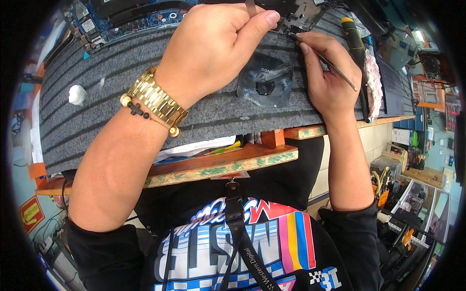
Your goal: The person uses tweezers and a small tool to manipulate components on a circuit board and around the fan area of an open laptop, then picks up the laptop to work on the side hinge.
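Note:
My left hand [208,48] reaches across the mat to the top edge of the view. Its thumb and fingers are pinched on a thin flat metal strip [251,7], whose lower part is hidden. In my right hand [335,80], a slim metal rod-like tool [340,72] is held like a pen. The tip of that tool meets a grey metal electronic assembly [300,17] with small dark parts. Between my hands lies a dark, see-through plastic pouch [264,92] with a black round shape on it.
A blue circuit board [167,22] lies at the far left. A white wad [76,95] rests on the striped grey mat [111,68]. To the right are a yellow-and-black screwdriver [353,36], a crumpled pinkish-white cloth [373,89] and a dark keyboard [393,85]. The worn wooden edge [218,170] runs in front.

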